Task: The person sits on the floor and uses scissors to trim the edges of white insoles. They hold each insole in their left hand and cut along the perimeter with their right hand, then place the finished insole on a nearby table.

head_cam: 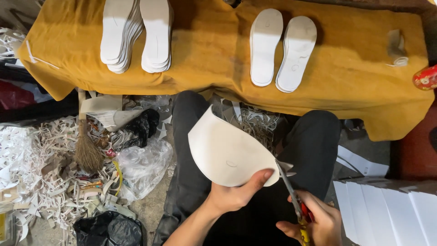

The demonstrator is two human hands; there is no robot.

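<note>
Insole (226,152), curved white sheet, pinched by left hand (236,193); right hand (314,223) grips scissors (293,200)

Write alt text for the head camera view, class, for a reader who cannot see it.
A seated person's left hand holds a curved white insole sheet while the right hand cuts its edge with scissors. Ahead, stacks of white insoles lie on a mustard cloth-covered table. Paper offcuts and a small broom litter the floor at left.

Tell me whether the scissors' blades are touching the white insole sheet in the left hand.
Touching. The head view shows the scissors in the right hand with blades meeting the lower right edge of the white insole sheet, which the left hand pinches.
</note>
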